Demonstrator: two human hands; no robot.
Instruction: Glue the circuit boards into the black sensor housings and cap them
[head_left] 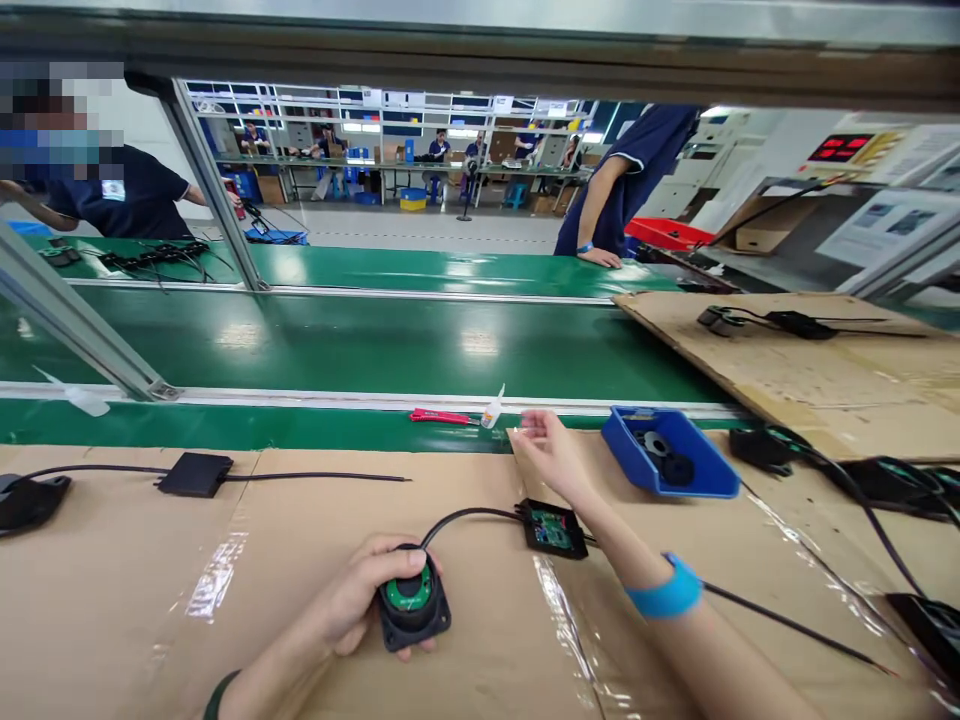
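Observation:
My left hand (367,585) is closed around a black sensor housing (416,615) with a square flange, its thumb on the green ring-shaped circuit board (409,592) inside. A black cable runs from the housing to a small open black box (553,528) with a green circuit board showing. My right hand (551,450) reaches over the cardboard's far edge, fingers apart and holding nothing visible. Just left of its fingertips, apart from them, stands a small white glue bottle (491,410) with a pointed nozzle. A red-handled tool (442,416) lies beside the bottle.
Right of my right hand sits a blue bin (675,465) with black and grey round parts. Another cabled black box (196,474) lies at left. More cabled units rest at right. Metal posts (214,190) and an overhead beam frame the green conveyor (420,340). Co-workers stand beyond.

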